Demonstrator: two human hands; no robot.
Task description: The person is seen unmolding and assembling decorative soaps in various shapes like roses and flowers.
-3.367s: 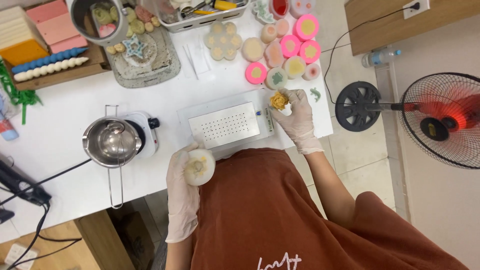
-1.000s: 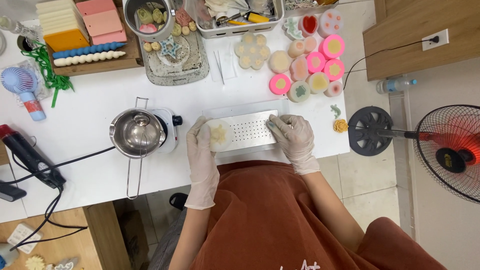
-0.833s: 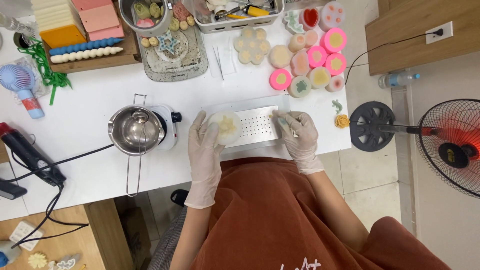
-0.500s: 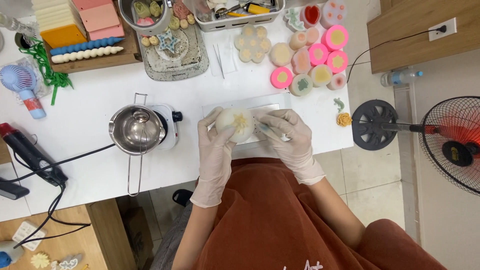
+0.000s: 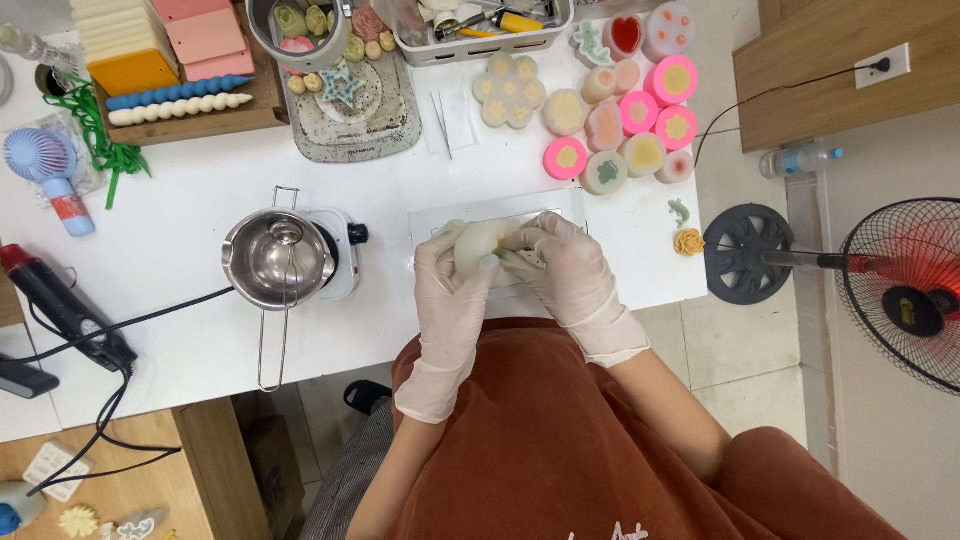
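I have both gloved hands closed around one pale, rounded mould [image 5: 480,245], held just above the clear tray [image 5: 575,200] at the near edge of the white table [image 5: 180,330]. My left hand [image 5: 450,285] cups the mould from its nine o'clock side, fingers curled over the top. My right hand [image 5: 560,265] presses in from three o'clock, thumb and fingertips pinched onto the mould's edge. Neither hand is open; both grip the same piece.

My judgement is that the step in hand is flexing or peeling this soft mould to free what sits inside; whether anything has come loose I cannot tell, since the fingers hide the opening. The next move would call for a gentle, even squeeze with the piece kept over the tray, so nothing drops off the table edge.

Counting outward: one steel melting pot [image 5: 278,258] on its one small hot plate [image 5: 340,255], at nine o'clock from my hands. At one o'clock, a cluster of round moulds [image 5: 625,120], roughly ten, some pink-rimmed; the far ones are too crowded to count surely. One yellow rose piece [image 5: 688,241] and one small green figure [image 5: 679,210] lie at three o'clock. Two twisted candles [image 5: 175,100], one blue and one white, sit at eleven o'clock. One standing fan [image 5: 915,290] is on the floor, far at three o'clock.
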